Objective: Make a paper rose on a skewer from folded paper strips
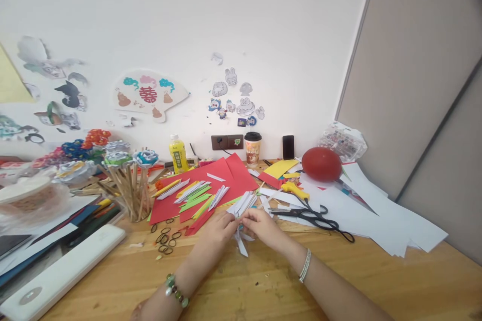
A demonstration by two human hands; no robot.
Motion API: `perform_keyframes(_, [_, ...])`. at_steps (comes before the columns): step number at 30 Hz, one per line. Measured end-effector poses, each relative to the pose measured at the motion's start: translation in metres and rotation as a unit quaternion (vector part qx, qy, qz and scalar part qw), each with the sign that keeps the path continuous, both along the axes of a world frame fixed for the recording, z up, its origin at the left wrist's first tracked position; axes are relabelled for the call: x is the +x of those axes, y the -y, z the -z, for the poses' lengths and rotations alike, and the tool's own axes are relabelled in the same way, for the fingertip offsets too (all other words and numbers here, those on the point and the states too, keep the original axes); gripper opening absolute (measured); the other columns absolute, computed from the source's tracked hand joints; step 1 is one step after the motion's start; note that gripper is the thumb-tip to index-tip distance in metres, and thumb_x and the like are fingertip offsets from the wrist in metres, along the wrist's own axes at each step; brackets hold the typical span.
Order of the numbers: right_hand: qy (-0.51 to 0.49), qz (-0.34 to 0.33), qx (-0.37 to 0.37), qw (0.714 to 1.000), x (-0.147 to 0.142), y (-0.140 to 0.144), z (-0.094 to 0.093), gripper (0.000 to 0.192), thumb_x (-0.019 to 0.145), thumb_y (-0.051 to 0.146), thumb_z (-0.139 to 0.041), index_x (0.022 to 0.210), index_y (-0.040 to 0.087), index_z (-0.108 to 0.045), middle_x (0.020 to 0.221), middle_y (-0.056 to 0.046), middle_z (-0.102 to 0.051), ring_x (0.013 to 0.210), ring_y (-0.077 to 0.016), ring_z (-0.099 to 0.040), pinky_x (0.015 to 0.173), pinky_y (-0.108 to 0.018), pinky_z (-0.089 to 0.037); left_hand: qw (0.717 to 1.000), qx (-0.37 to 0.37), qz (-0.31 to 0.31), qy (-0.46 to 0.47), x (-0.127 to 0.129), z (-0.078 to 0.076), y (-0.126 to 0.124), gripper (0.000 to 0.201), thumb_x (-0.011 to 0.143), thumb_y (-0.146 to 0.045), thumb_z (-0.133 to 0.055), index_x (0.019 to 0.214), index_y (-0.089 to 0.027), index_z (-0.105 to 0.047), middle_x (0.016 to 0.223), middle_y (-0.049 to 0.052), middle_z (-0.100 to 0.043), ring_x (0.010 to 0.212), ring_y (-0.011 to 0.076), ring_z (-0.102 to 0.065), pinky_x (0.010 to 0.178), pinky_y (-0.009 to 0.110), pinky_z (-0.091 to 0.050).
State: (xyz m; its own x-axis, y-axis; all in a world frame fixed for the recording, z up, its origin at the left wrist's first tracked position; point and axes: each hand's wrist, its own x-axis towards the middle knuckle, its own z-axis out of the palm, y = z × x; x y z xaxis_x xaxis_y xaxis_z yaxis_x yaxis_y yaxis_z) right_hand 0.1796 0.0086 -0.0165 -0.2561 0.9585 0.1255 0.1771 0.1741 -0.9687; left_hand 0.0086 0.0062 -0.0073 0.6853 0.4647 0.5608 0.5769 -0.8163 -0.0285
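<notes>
My left hand (221,228) and my right hand (263,228) meet above the table. Their fingertips are closed together on a small piece of folded white paper (241,247), whose strips stick out below; a bit of blue shows between the fingers. My fingers partly cover it, so its full shape is hidden. Just beyond lies a stack of folded white paper strips (243,203). Red paper sheets (237,173) spread out behind, with green strips (195,198) and other folded strips on them. Several dark elastic rings (164,238) lie left of my left hand.
Black scissors (318,216) and yellow-handled scissors (295,190) lie to the right, near white paper sheets (406,220) and a red balloon (322,164). A cup (253,150), a yellow bottle (178,154) and a phone (288,147) stand along the wall. Wooden sticks (131,193) fill a holder.
</notes>
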Motion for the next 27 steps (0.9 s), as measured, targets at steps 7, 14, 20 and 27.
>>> perform_keyframes(7, [0.001, -0.011, -0.03, 0.999, 0.0019, -0.0028, 0.0058, 0.025, 0.082, 0.037, -0.051, 0.065, 0.018, -0.047, 0.055, 0.005, -0.049, 0.04, -0.0064, -0.038, 0.041, -0.019, -0.03, 0.999, -0.003, 0.0, -0.045, 0.0025, 0.0, 0.0014, 0.021, 0.088, -0.008, -0.037, 0.091, -0.015, -0.056, 0.083, 0.007, -0.059, 0.076, 0.0187, -0.054, 0.068, 0.032, -0.049])
perform_keyframes(14, [0.067, 0.01, 0.061, 0.996, -0.0001, 0.0007, 0.0034, 0.009, 0.078, 0.023, -0.057, 0.072, 0.017, -0.059, 0.072, 0.0, -0.063, 0.068, -0.0136, -0.058, 0.062, -0.022, -0.041, 0.995, -0.005, -0.059, -0.077, 0.0058, 0.0041, 0.0028, 0.023, 0.081, 0.001, -0.038, 0.083, -0.014, -0.055, 0.083, 0.008, -0.058, 0.077, 0.0202, -0.053, 0.067, 0.034, -0.048])
perform_keyframes(20, [0.216, 0.053, 0.164, 0.961, -0.0023, 0.0059, -0.001, 0.01, 0.083, 0.016, -0.052, 0.082, 0.017, -0.062, 0.084, -0.004, -0.069, 0.08, -0.0168, -0.062, 0.07, -0.025, -0.042, 0.994, -0.011, -0.063, -0.09, 0.0065, 0.0025, 0.0018, 0.019, 0.082, -0.001, -0.042, 0.087, -0.013, -0.055, 0.084, 0.007, -0.057, 0.078, 0.0208, -0.052, 0.069, 0.034, -0.046])
perform_keyframes(27, [0.33, 0.052, 0.235, 0.913, 0.0003, 0.0052, 0.0037, 0.016, 0.09, 0.019, -0.046, 0.079, 0.017, -0.057, 0.077, -0.003, -0.066, 0.072, -0.014, -0.06, 0.061, -0.021, -0.037, 0.994, -0.025, -0.064, -0.082, 0.0058, -0.0008, 0.0024, 0.019, 0.087, -0.007, -0.038, 0.085, -0.015, -0.056, 0.086, 0.008, -0.056, 0.077, 0.02, -0.05, 0.071, 0.034, -0.044])
